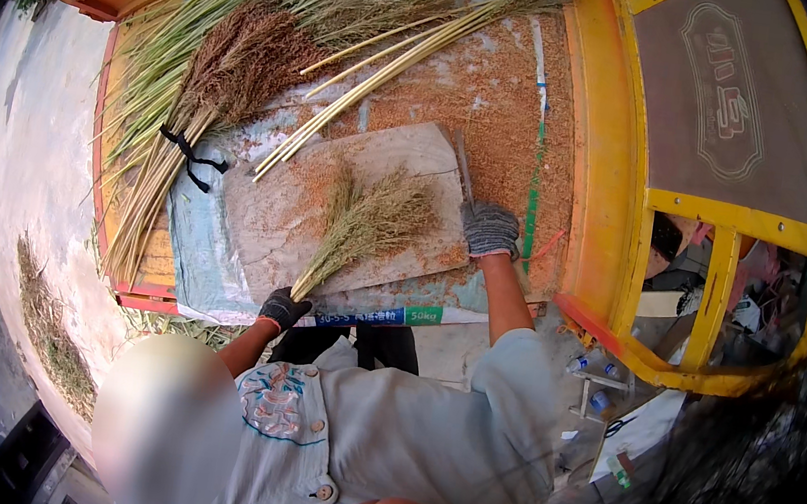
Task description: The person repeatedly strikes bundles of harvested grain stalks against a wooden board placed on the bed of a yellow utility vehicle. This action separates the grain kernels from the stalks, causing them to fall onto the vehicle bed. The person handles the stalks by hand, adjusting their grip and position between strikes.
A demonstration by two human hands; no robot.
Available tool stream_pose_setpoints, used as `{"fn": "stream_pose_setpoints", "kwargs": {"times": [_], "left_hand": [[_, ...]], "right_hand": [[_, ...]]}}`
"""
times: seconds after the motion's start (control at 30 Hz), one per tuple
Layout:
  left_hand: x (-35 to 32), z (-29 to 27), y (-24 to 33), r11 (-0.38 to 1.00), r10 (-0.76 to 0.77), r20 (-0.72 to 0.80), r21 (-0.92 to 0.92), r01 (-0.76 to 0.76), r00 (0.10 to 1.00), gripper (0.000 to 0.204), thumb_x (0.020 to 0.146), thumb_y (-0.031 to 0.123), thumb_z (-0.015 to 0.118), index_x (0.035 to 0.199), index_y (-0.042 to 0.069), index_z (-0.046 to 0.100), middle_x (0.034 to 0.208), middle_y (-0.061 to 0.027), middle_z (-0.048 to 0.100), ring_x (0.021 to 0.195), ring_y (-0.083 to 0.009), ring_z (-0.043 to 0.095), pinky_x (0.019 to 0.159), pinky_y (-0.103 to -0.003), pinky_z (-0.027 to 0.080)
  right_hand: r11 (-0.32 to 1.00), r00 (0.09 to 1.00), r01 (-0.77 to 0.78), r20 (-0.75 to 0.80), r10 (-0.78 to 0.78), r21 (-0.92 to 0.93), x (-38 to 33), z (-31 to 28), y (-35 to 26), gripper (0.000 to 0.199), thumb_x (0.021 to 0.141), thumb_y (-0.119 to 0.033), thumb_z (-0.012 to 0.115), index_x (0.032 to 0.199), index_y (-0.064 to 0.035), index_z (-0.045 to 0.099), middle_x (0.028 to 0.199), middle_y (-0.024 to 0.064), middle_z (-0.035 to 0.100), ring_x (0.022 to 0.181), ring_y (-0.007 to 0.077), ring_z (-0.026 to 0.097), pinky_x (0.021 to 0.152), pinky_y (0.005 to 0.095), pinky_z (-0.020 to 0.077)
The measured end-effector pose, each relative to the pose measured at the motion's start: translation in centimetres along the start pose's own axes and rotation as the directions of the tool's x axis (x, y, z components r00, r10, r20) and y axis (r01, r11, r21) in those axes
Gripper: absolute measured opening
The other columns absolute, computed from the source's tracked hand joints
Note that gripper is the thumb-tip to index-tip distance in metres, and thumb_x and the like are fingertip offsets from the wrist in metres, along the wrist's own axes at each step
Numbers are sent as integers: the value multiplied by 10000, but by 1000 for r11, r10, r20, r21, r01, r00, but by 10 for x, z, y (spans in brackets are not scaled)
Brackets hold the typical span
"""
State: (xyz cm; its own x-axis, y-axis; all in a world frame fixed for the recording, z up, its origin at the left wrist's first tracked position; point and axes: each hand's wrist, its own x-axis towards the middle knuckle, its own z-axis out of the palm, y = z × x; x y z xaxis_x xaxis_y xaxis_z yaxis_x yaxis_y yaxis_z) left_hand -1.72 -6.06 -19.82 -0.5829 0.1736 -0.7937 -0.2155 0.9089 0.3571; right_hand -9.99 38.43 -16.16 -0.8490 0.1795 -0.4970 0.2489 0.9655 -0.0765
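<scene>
My left hand (285, 309), in a dark glove, grips the stem end of a small bunch of greenish broomcorn heads (372, 220). The bunch lies fanned out across a worn, flat wooden board (274, 198) scattered with reddish seeds. At the board's right edge, my right hand (492, 231), in a grey knit glove, is closed round a tool with a narrow metal blade (464, 164). The blade points away from me; the handle is hidden in the glove, so its exact kind is unclear. Blade and bunch are apart.
Beyond the board lie long pale stalks (368, 92), a tied bundle with reddish-brown heads (245, 61) and a green-stalked pile (169, 72). Loose seeds (505, 83) cover the sheeted bed. A yellow metal frame (602, 155) borders the right side. Dry stalks (51, 330) lie on the ground at left.
</scene>
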Motion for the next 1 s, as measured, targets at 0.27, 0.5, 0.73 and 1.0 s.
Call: {"fn": "stream_pose_setpoints", "kwargs": {"times": [0.27,0.5,0.73,1.0], "left_hand": [[-14,-14,35,987,-143,76,-59,148,987,496,666,386,692,947,-17,624,798,-227,634,762,-335,626,712,-392,490],[-4,-11,9,992,-81,82,-86,88,993,550,670,437,679,939,-39,615,805,-231,636,770,-349,624,701,-398,490],[-15,-18,31,986,-153,-27,64,154,988,531,682,442,665,970,0,604,863,-241,625,844,-377,604,759,-433,480],[-15,-32,40,977,-130,-141,149,151,981,391,742,397,627,952,69,590,856,-214,626,827,-378,601,727,-466,475]], "right_hand": [[800,795,581,105,-597,147,-95,41,-119,410,871,-417,435,940,-76,652,846,161,650,814,343,616,744,474,465],[989,996,-90,-5,91,119,-2,26,-13,438,876,-414,410,822,-64,668,822,164,647,791,320,618,713,461,473],[901,907,417,18,-422,118,-72,9,-112,406,864,-424,437,902,-90,665,935,145,644,912,302,606,784,474,458],[990,993,77,80,-87,119,-6,29,-73,459,882,-402,391,875,-30,660,862,188,645,821,358,613,722,466,471]]}}
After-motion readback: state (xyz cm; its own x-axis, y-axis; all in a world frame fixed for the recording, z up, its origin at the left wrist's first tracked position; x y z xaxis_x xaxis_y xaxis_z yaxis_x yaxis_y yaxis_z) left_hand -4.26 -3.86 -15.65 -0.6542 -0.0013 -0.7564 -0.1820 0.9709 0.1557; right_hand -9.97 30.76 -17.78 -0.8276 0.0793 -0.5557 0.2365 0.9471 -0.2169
